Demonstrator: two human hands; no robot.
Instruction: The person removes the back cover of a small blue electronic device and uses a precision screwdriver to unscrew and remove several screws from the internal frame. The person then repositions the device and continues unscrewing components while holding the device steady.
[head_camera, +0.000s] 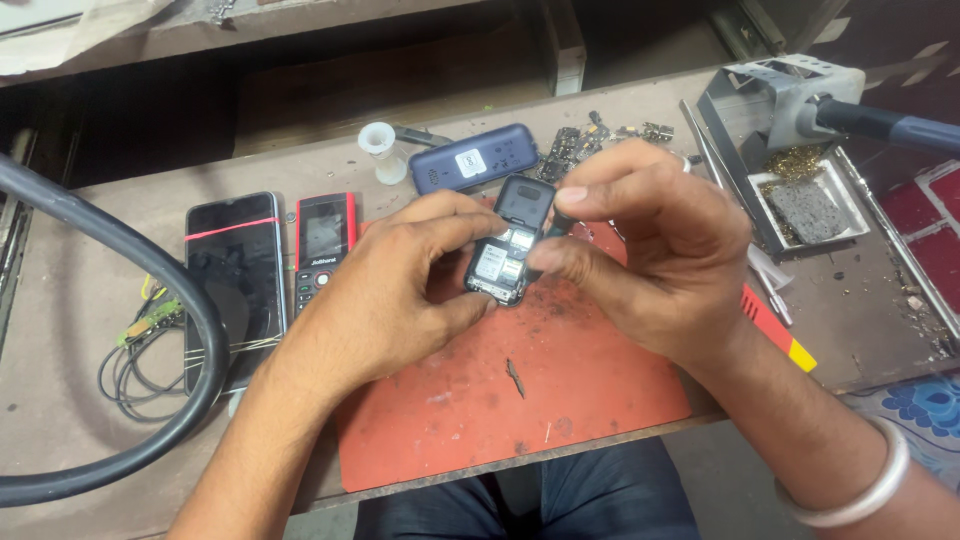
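Both of my hands hold a small black keypad phone (508, 243) with its back cover off, above a red work mat (520, 400). My left hand (395, 295) grips its left side and lower end. My right hand (650, 245) pinches its right edge, thumb and forefinger at the top corner. The open back shows white labels and card slots. A silver bangle (860, 490) sits on my right wrist.
On the bench lie a black smartphone (235, 285) with a red band, a red-and-black keypad phone (322, 245), a blue phone body (472, 160), a white funnel-shaped cap (380, 150), loose circuit parts (600, 135), a soldering iron stand (800, 180), tweezers (715, 160), wires (140, 360) and a thick black hose (150, 290).
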